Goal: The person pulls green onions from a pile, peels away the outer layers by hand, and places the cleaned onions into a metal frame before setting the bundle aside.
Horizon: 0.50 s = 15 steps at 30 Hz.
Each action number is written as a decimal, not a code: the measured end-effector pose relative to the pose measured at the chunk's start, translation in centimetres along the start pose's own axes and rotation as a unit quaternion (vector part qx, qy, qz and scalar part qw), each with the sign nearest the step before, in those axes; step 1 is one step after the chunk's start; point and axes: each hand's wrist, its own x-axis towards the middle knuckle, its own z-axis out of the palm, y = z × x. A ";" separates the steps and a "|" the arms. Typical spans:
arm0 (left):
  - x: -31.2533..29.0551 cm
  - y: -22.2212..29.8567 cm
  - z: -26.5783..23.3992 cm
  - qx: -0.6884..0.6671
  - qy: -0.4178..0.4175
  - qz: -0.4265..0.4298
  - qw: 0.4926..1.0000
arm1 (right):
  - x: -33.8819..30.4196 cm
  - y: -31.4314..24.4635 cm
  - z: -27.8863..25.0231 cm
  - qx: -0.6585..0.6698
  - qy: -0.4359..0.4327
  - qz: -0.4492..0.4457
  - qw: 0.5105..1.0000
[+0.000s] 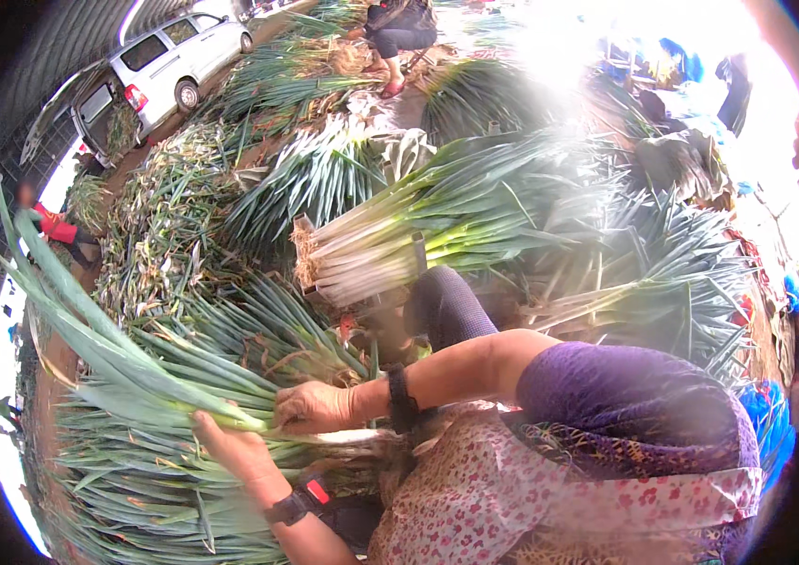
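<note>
In my left hand (235,447) is a large green onion (150,377), gripped where its pale stalk turns into leaves. Its long leaves sweep up to the far left, and its white stalk end runs right, below my other hand. Close beside it, my right hand (313,407) is closed, fingers curled in a pinch at the stalk; exactly what lies between the fingertips is hidden. Ahead of my knee, a bundle of trimmed green onions (362,240) lies in a low rack with upright posts (419,252), roots to the left and leaves to the right.
Untrimmed green onions (145,490) lie heaped under my hands and to the left. Stripped leaves (169,217) form a pile farther off. More onions (663,273) spread at the right. A seated person (399,38), a person in red (56,226) and a white van (169,66) are beyond.
</note>
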 end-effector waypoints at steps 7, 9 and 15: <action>-1.1 -1.6 -4.7 -0.028 -0.054 -0.250 0.966 | -0.8 -1.3 1.6 0.093 0.071 0.010 0.993; -2.0 -0.7 -2.3 0.064 -0.024 -0.190 0.979 | -1.5 -1.1 0.9 0.090 0.018 -0.022 0.995; 3.6 0.1 -6.1 -0.030 -0.012 -0.151 0.988 | 0.7 -5.0 0.2 0.331 -0.048 0.195 0.922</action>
